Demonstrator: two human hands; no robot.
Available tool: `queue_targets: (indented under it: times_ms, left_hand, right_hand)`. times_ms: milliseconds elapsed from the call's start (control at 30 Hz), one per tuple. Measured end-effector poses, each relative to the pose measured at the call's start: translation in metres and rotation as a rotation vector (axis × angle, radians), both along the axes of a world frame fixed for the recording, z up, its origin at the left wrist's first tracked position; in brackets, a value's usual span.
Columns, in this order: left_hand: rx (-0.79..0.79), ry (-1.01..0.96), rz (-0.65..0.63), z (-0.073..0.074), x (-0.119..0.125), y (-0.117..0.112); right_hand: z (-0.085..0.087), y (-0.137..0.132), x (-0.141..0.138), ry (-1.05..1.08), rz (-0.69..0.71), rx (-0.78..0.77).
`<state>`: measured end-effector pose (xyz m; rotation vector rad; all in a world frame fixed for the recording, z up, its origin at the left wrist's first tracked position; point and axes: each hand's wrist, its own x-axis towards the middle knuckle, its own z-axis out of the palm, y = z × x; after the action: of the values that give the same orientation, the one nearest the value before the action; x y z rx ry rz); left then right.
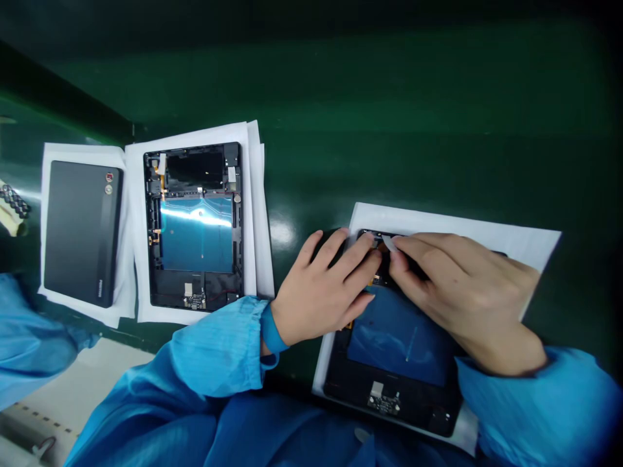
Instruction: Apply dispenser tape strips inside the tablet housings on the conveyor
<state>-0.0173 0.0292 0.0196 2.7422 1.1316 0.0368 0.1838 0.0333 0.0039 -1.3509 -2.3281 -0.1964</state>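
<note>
An opened tablet (396, 350) with a blue battery area lies on a white sheet (491, 233) in front of me. My left hand (324, 292) rests on its upper left corner, fingers stretched toward the top edge. My right hand (462, 292) pinches a small pale strip (388, 243) at the tablet's top edge. Fingertips of both hands meet there. Both arms wear blue sleeves.
A second opened tablet (195, 227) lies on white paper to the left. Beside it sits a dark grey back cover (80, 230) on paper. The surface is a green belt (389, 130). A pale ledge (73, 395) runs along the near left.
</note>
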Motion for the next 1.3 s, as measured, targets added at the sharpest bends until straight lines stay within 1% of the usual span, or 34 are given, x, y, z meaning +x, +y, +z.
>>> queue_targets:
  times_ms: [167, 300, 600, 800, 1067, 1300]
  left_hand:
    - [0.006, -0.011, -0.003, 0.0, -0.001, 0.0]
    - [0.002, -0.018, 0.0, -0.001, -0.001, 0.0]
    - [-0.02, -0.014, 0.002, 0.001, -0.002, 0.0]
    - [-0.021, -0.034, 0.005, 0.0, -0.003, 0.0]
    - [-0.019, -0.059, 0.013, -0.001, -0.002, 0.0]
    - [-0.006, -0.075, 0.022, -0.003, -0.003, -0.002]
  right_hand:
    - [-0.003, 0.0, -0.001, 0.001, 0.011, -0.04]
    - [-0.006, 0.0, -0.002, -0.017, 0.011, -0.036]
    - [-0.005, 0.001, -0.005, -0.052, 0.011, -0.041]
    - [0.0, -0.001, -0.006, -0.096, 0.032, -0.068]
    - [0.01, -0.003, -0.013, -0.198, 0.058, -0.063]
    - [0.01, -0.01, -0.014, -0.239, 0.06, -0.068]
